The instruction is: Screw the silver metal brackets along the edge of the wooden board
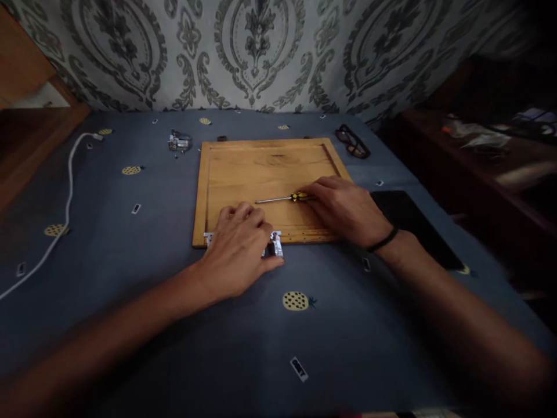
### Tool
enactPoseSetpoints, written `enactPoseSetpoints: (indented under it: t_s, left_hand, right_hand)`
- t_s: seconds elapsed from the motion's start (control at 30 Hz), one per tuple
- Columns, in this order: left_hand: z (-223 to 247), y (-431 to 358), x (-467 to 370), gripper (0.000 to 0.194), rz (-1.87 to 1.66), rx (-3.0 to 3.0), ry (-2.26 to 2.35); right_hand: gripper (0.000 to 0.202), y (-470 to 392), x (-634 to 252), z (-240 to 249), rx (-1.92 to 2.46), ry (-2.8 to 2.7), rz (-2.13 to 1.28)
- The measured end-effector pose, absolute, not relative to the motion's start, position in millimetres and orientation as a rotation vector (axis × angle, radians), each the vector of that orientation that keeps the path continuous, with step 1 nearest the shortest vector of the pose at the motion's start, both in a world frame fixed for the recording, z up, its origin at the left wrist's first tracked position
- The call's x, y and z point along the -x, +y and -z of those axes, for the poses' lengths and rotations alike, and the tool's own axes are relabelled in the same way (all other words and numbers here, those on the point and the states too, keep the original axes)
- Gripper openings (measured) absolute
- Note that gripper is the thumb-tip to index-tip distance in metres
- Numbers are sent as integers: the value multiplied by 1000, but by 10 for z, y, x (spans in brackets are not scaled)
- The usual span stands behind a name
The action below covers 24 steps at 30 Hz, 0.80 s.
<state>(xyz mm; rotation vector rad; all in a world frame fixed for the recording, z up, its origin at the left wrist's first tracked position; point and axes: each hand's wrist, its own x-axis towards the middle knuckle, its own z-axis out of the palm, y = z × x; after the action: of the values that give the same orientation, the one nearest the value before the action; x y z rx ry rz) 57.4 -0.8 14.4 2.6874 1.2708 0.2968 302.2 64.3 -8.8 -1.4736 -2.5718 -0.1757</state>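
Observation:
A wooden panel (243, 174) with a raised frame lies flat on the cloth. At its near edge, toward the left, my left hand (239, 249) is closed over a shiny metal hinge (277, 244), thumb on the near side. The palm and fingers hide most of the hinge. My right hand (348, 209) rests over the panel's right part and grips a screwdriver (298, 197) by its yellow-and-black handle. The screwdriver lies nearly level, its thin shaft pointing left above the panel, with the tip apart from the hinge. A row of small holes runs along the near frame strip.
Another metal hinge (178, 141) with small loose bits lies beyond the panel's left corner. Eyeglasses (352, 142) are at the far right, and a black tablet-like slab (413, 226) sits by my right forearm. A white cable (70, 180) runs along the left.

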Motion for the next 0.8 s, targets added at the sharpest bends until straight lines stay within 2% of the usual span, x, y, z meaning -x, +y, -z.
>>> enactPoseSetpoints:
  t_s: [0.17,0.33,0.47,0.5,0.8]
  left_hand:
    - [-144,-5,-570,34,-292,-2684,1260]
    - [-138,-6,-572,33,-298,-2680,1248]
    - [-131,-4,-573,35,-285,-2681,1261]
    - [-128,-4,-573,35,-287,-2686,1261]
    - [-127,-5,-571,32,-313,-2678,1250]
  right_hand:
    - [16,586,-3084,-8,1280,-2217,-241]
    - [24,442,-2957,-256,1231,-1857,-261]
    - [31,255,-2688,-491,1023,-1406,-348]
    - [35,202,-2623,-525,964,-1375,-359]
    - [22,-86,-2450,-489,1031,-1473,-367]
